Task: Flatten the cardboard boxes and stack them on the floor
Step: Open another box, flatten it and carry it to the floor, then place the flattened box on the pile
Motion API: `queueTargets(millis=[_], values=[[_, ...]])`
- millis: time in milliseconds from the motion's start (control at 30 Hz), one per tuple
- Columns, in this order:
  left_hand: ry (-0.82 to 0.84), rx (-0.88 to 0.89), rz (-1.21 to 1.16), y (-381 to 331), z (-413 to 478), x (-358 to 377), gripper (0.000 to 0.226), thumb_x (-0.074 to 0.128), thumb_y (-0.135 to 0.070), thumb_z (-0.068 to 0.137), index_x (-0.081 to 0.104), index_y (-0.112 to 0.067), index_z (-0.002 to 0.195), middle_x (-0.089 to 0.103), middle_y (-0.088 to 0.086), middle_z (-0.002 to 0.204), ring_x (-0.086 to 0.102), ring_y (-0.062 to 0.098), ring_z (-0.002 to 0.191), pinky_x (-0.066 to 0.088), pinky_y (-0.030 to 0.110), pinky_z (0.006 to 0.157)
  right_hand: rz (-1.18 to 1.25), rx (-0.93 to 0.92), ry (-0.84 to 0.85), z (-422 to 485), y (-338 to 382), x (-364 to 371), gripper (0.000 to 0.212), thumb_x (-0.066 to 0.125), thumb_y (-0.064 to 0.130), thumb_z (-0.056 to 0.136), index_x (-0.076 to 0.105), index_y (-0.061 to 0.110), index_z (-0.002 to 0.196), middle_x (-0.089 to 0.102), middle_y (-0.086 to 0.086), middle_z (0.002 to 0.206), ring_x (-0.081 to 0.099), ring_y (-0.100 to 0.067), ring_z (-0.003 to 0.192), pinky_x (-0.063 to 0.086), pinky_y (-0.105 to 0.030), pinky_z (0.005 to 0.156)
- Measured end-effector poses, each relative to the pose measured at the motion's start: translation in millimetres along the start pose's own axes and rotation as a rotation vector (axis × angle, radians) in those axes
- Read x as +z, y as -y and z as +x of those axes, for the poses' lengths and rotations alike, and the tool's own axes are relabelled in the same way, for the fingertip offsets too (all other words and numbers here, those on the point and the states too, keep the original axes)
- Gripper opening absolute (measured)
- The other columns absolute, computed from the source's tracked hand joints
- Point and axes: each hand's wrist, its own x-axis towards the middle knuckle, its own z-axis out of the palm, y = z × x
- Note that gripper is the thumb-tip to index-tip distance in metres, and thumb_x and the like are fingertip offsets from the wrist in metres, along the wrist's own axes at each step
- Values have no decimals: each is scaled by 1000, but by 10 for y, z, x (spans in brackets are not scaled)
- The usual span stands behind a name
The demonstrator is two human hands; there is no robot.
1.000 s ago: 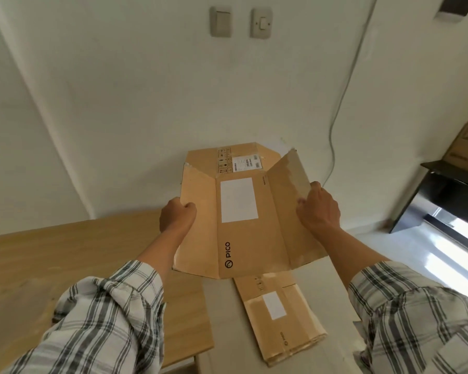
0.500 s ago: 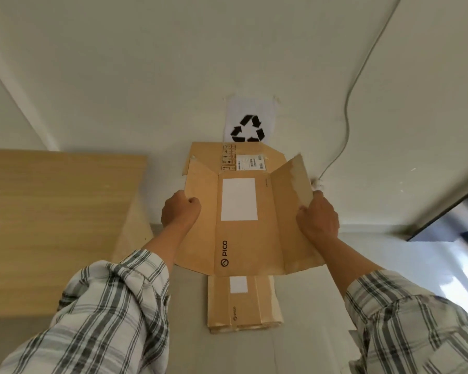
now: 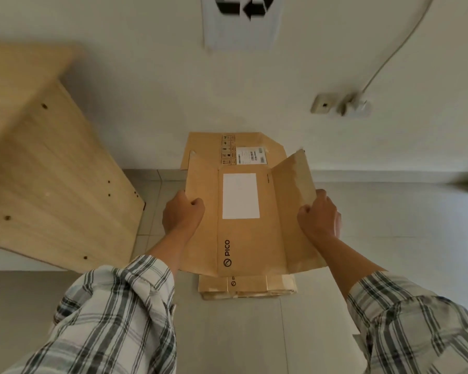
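Observation:
I hold a flattened brown cardboard box (image 3: 250, 238) with a white label and PICO print out in front of me, above the floor. My left hand (image 3: 183, 215) grips its left flap edge and my right hand (image 3: 319, 215) grips its right flap, which tilts upward. Directly below it, a stack of flattened brown boxes (image 3: 247, 288) lies on the tiled floor, mostly hidden by the held box; only its near edge shows.
A light wooden table (image 3: 52, 168) stands at the left, its side panel near my left arm. The white wall ahead carries a recycling sign (image 3: 241, 20), a wall socket (image 3: 322, 103) and a plugged cable (image 3: 389, 55). Grey floor tiles (image 3: 403, 225) spread to the right.
The view has tilted down and closer to the floor. The held box has come lower over the stack, which now lies almost wholly under it. Both hands keep their grip.

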Motion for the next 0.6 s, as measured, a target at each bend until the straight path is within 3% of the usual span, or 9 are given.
queueTargets(millis=[300, 433, 600], values=[[12, -25, 0, 1432, 509, 2135, 9, 52, -22, 86, 56, -14, 89, 65, 5, 79, 61, 25, 67, 43, 29, 53, 51, 15, 13, 444, -1283, 2306, 39, 52, 18, 92, 43, 12, 130, 64, -12, 112, 66, -30, 85, 58, -48, 75], [55, -62, 9, 1881, 585, 2803, 8, 51, -19, 87, 55, -13, 92, 65, 6, 80, 62, 25, 67, 47, 30, 55, 51, 42, 41, 523, -1734, 2977, 36, 49, 13, 94, 44, 9, 129, 63, -13, 112, 58, -24, 78, 52, -35, 65], [135, -147, 13, 2183, 670, 3250, 14, 50, -17, 90, 56, -11, 101, 66, 9, 90, 60, 27, 72, 42, 30, 56, 49, 70, 64, 598, -1968, 3410, 37, 49, 10, 95, 45, 6, 132, 62, -14, 114, 65, -34, 94, 55, -43, 77]])
